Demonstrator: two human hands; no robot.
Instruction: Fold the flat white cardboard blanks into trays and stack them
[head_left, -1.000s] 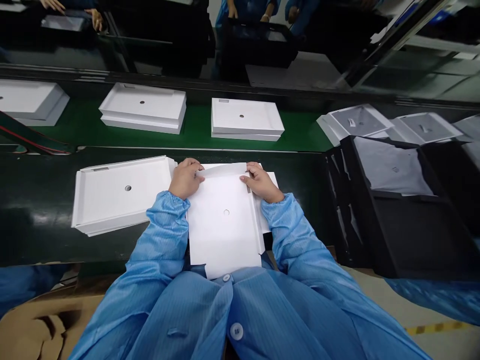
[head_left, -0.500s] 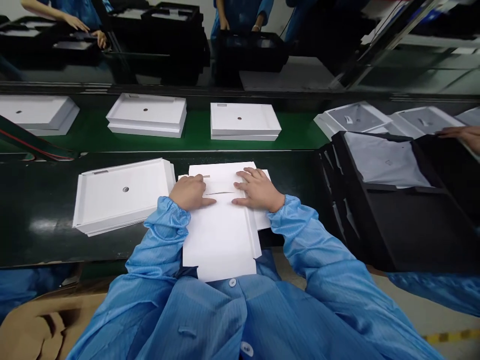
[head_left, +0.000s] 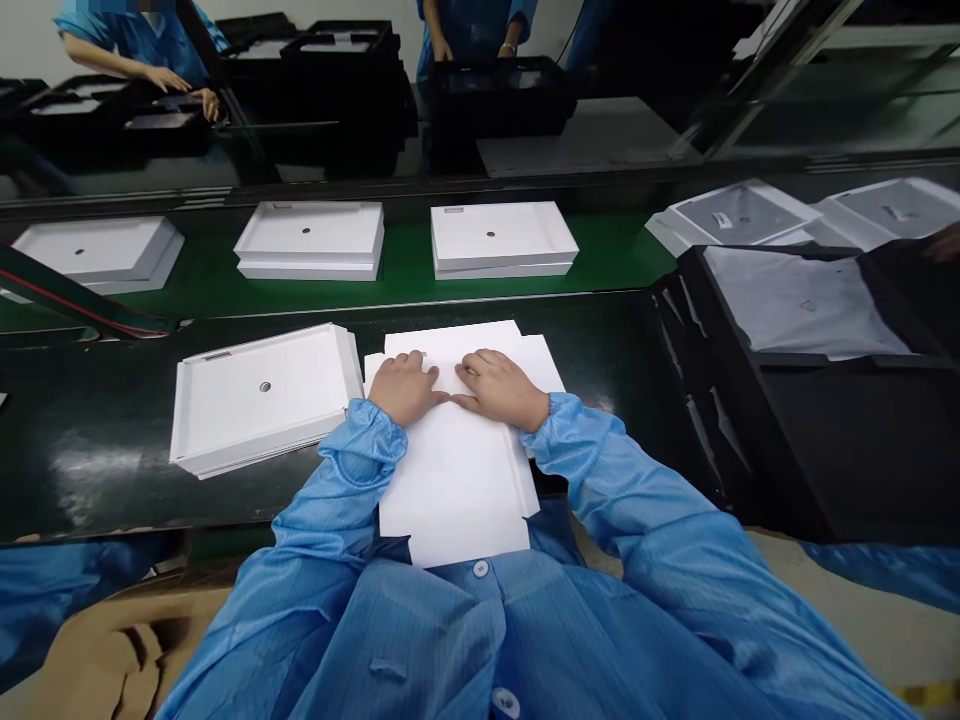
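A flat white cardboard blank with notched corners and flaps lies in front of me, its near end over the table's edge by my body. My left hand presses on its upper part, fingers bent and thumb apart, pointing inward. Beside it, my right hand rests on the same cardboard, fingers bent forward and thumb out. The two thumbs almost meet at the middle, and both hands are open. Whatever lies under the palms is hidden. Just left of the blank sits a stack of white trays, the top one with a round hole.
Behind the table, a green belt carries white trays and grey-lined boxes. At the right stands a stack of black cases. Across the line, co-workers' hands handle black trays. Brown cardboard lies low at left.
My right hand has slid left across the cardboard, closer to my left hand; the slit seen between them is now covered. The whole view has turned slightly, and the belt trays appear shifted right.
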